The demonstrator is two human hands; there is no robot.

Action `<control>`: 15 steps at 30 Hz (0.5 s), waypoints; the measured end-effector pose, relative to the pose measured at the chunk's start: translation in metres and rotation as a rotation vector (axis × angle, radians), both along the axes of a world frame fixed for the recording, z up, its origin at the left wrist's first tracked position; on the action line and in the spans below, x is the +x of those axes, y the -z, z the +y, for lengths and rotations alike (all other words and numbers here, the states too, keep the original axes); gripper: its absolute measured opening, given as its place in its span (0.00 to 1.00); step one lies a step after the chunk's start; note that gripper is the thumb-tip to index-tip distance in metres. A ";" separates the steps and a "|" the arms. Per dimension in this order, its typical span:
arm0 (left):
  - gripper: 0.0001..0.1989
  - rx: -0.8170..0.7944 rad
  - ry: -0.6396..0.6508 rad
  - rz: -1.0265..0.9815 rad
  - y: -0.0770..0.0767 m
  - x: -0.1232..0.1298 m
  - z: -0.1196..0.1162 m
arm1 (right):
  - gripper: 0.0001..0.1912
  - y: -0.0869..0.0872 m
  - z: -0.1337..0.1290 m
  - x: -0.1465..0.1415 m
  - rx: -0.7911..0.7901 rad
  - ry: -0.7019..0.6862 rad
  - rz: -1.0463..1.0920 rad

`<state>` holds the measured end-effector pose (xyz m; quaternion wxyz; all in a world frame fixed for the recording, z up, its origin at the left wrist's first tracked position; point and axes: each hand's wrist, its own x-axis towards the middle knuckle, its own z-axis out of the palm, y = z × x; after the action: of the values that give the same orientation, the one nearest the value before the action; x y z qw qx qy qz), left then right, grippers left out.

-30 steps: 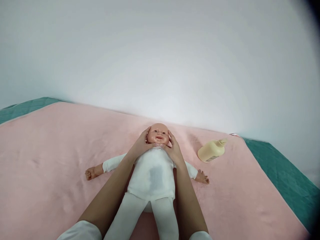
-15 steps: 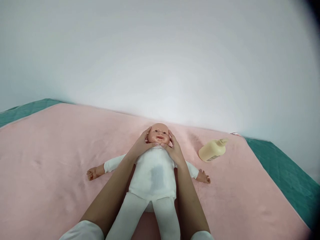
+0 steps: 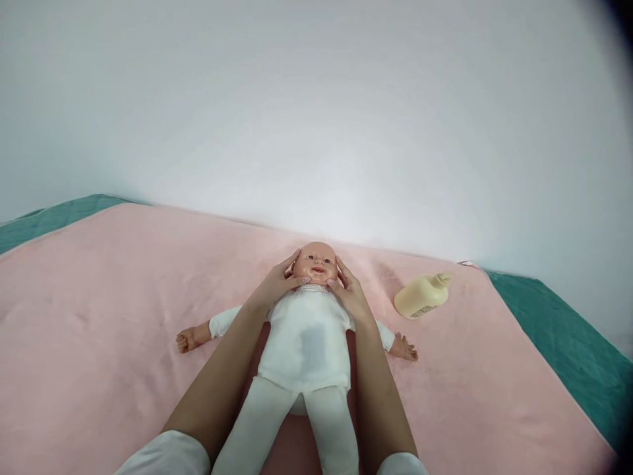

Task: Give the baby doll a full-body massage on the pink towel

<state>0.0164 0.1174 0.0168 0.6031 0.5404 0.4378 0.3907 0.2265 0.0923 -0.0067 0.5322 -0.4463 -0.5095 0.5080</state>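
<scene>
A baby doll [image 3: 309, 343] with a white cloth body lies on its back, its arms spread out and its head toward the wall. My left hand [image 3: 281, 282] cups the left side of the doll's head [image 3: 319, 254], the thumb along the jaw and the fingers beside the cheek. On the other side, my right hand [image 3: 350, 290] holds the head in the same way, its thumb near the chin. A bluish-grey patch shows on the doll's belly.
A pale yellow pump bottle [image 3: 420, 297] lies tilted to the right of the doll. Under everything is a pink blanket [image 3: 123, 316], with a green cover [image 3: 558, 330] showing at both sides. A white wall [image 3: 316, 119] rises behind.
Both thumbs have moved apart from the middle of the chin, outward along the jaw. The doll's collar now shows between them.
</scene>
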 end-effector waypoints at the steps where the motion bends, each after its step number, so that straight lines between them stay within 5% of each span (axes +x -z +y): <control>1: 0.52 0.003 0.001 -0.003 0.001 0.000 0.001 | 0.46 0.002 0.001 0.001 0.004 -0.005 0.010; 11: 0.51 -0.002 0.059 -0.063 0.012 -0.007 0.006 | 0.43 0.006 0.001 0.002 -0.025 -0.076 0.148; 15: 0.58 -0.021 0.034 -0.114 0.010 -0.004 0.004 | 0.46 0.001 -0.001 -0.002 -0.026 0.006 0.158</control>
<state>0.0126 0.1215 0.0072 0.6392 0.5184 0.3974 0.4059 0.2249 0.0912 -0.0077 0.5665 -0.4130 -0.4580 0.5467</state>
